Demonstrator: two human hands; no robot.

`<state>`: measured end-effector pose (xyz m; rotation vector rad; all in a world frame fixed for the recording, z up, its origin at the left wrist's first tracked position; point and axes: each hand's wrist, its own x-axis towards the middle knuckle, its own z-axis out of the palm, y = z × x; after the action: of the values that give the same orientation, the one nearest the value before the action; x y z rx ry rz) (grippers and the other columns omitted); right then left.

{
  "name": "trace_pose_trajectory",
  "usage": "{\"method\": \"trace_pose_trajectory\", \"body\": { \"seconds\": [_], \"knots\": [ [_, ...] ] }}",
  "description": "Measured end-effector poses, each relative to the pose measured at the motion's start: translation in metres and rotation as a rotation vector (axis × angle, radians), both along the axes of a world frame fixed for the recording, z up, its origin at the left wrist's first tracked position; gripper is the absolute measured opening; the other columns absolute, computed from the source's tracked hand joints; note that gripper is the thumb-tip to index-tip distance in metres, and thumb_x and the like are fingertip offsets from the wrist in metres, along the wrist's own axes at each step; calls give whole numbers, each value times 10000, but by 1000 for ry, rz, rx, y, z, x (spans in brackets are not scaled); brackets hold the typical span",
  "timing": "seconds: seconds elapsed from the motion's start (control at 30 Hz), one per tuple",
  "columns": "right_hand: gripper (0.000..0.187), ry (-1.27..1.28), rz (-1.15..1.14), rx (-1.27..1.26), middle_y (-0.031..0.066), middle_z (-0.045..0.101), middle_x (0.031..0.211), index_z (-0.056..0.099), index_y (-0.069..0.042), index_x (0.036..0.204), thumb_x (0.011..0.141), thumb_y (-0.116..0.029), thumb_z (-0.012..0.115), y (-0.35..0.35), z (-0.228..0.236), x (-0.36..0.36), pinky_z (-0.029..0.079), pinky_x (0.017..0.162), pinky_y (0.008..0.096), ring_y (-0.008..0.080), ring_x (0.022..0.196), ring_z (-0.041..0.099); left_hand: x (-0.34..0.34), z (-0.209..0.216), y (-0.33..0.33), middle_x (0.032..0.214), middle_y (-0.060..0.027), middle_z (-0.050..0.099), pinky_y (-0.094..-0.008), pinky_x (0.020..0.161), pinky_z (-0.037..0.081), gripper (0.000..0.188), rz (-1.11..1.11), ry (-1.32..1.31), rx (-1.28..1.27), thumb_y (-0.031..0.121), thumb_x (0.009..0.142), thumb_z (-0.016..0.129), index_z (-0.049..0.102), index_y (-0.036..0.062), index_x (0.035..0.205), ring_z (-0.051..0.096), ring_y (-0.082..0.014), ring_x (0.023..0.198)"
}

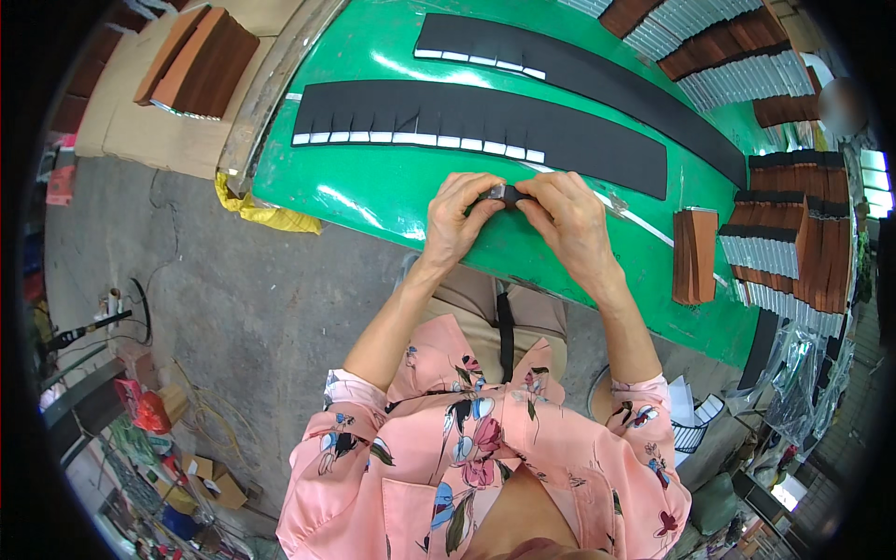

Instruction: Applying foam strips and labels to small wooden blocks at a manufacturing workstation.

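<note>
My left hand and my right hand meet over the near edge of the green tabletop. Between their thumbs and fingers they pinch a small dark piece with a shiny, greyish part; its exact kind is too small to make out. Just beyond my hands lies a long black strip, with a row of white tabs along its near edge. Farther back, a second black strip curves to the right, with several white tabs at its left end.
A small brown stack stands at the table's right. Many brown bundles with silvery edges are piled beyond it. At the far left, brown blocks sit on cardboard. Yellow sacking hangs by the table corner.
</note>
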<state>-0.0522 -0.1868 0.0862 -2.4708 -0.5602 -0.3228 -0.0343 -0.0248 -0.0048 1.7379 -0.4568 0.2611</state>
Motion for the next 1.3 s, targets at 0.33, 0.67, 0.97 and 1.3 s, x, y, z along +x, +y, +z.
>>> {"method": "trace_pose_trajectory", "body": {
  "seconds": [0.33, 0.67, 0.97, 1.3],
  "knots": [
    [314, -14, -213, 230, 121, 647, 1037, 653, -9, 1022, 717, -48, 720, -14, -23, -10, 493, 773, 350, 276, 918, 602, 8, 7, -4, 917, -76, 657, -315, 731, 477, 250, 26, 94, -21, 64, 755, 704, 646, 31, 996, 585, -231, 834],
    [326, -71, -160, 156, 82, 634, 1012, 640, -42, 1073, 749, -35, 675, -12, -27, -15, 495, 766, 357, 269, 919, 586, 5, 15, -8, 929, -65, 638, -280, 660, 474, 288, 50, 195, -23, 23, 769, 691, 642, 48, 1052, 591, -153, 761],
    [414, -244, -137, 12, 76, 594, 1001, 625, -59, 1081, 677, 33, 619, -5, -38, -25, 495, 764, 371, 288, 889, 558, 7, 8, -4, 850, -82, 596, -337, 559, 495, 396, 89, -480, 321, -24, 696, 632, 663, 136, 1057, 586, -250, 711],
    [337, -81, -68, 219, 100, 606, 1057, 617, -60, 1090, 761, 14, 620, -30, -13, -21, 497, 777, 371, 284, 963, 574, 4, 19, -3, 876, -96, 586, -337, 570, 491, 444, 59, -485, 438, -30, 690, 608, 639, 167, 1087, 580, -253, 731]
  ]
}}
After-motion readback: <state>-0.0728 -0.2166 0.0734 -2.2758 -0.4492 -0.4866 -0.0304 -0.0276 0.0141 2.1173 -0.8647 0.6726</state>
